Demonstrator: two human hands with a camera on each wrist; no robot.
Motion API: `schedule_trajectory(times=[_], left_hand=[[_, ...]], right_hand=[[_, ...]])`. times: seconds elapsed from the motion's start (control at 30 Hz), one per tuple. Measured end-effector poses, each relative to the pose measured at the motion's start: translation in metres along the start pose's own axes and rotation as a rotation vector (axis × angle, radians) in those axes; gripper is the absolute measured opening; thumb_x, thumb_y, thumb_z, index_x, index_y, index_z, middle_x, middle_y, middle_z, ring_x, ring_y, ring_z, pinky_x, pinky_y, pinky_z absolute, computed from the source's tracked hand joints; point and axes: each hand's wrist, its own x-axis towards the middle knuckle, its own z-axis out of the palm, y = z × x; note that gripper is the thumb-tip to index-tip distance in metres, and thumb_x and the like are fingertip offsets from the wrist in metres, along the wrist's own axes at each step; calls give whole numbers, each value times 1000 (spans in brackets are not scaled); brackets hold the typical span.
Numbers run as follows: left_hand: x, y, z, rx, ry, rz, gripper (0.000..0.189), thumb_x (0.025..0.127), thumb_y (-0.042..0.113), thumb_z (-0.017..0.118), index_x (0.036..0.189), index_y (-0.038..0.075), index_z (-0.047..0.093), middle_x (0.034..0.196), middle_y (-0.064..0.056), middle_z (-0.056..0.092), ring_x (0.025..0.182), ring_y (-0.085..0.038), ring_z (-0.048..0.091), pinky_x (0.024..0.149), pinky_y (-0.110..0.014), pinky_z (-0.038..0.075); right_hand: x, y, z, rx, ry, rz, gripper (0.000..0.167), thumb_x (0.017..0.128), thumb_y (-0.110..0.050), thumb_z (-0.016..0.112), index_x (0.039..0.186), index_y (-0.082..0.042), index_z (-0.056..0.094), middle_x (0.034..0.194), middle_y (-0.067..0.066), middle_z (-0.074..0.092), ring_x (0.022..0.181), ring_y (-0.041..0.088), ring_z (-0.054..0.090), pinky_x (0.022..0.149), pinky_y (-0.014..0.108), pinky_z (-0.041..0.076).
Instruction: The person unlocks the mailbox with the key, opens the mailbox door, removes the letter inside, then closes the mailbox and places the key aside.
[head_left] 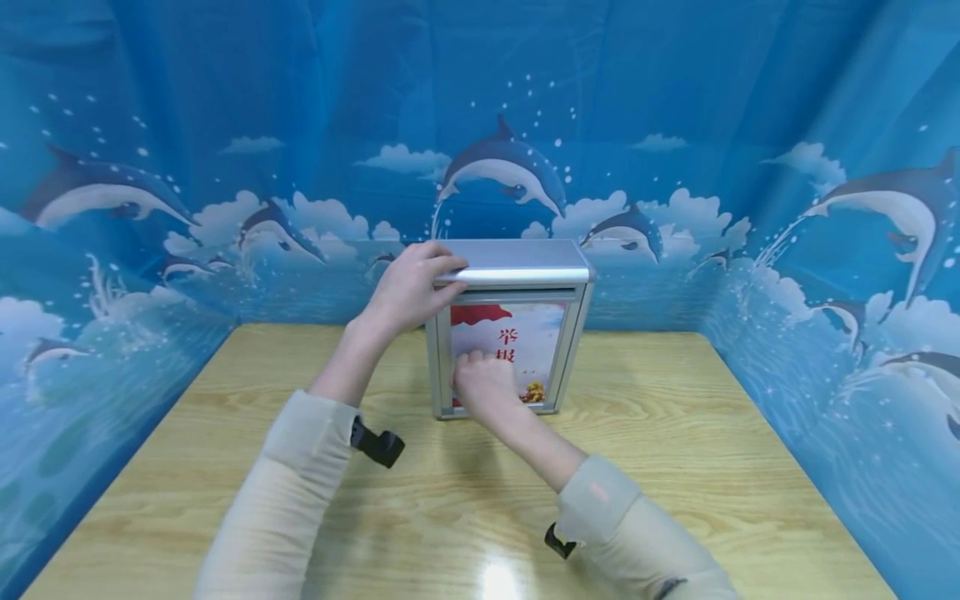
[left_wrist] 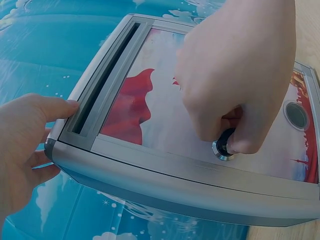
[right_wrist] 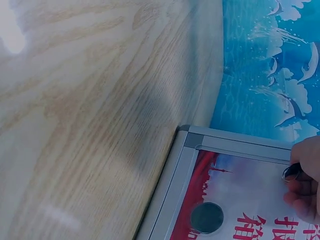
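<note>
Blue fabric with white clouds and leaping dolphins forms one backdrop (head_left: 375, 83) across the top and both sides of the head view, one dolphin directly above the box. One pale yellow wood-grain table (head_left: 652, 400) fills the lower part. At the centre of the frame stands one silver-grey metal box (head_left: 525, 321), its front bearing one white-and-red printed poster (head_left: 536, 358). Red characters on it read 举 and 报 in the head view; 箱 can also be made out in the right wrist view. Two cream sleeves (head_left: 285, 483) come in from the bottom edge, each with one black wrist device (head_left: 378, 443) nearby.

Two bare hands are at the box. Left of centre, the left hand (head_left: 412, 287) grips the box's upper left corner, thumb on the front and fingers bent over the edge. Just below centre, the right hand (head_left: 483, 383) is curled closely, thumb and fingers pinching one small black piece (left_wrist: 226, 138) set in one round chrome lock (left_wrist: 223, 157). One long dark slot (left_wrist: 106, 79) runs along the front's top edge; one round dark window (left_wrist: 296, 116) sits at right in the left wrist view.
</note>
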Motion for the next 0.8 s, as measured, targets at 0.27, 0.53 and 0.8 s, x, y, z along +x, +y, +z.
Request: schedule_trajectory(times=[0.27,0.53,0.8], left_hand=[[-2,-2,-2,-21,-7,6,30,93,22,57,120,9,63,118,-10,56,111,-26,48,90,-40,42],[0,-2,-6,-35,-26,17,29,93,20,57,118,9,64,119,-10,57,112,-26,49,92,-40,42],[4,-4,-9,-23,-56,39,28,92,21,57,116,9,65,117,-9,57,111,-25,49,91,-40,42]], right_hand=[[-4,3,6,57,64,21,29,79,-25,66,57,-12,52,52,0,49,41,14,45,33,30,35],[-10,7,-1,126,22,34,34,81,-25,63,55,-14,45,50,-3,44,39,10,37,30,27,29],[-19,10,-9,216,75,3,33,79,-20,64,54,-15,43,48,-3,42,38,10,33,30,27,26]])
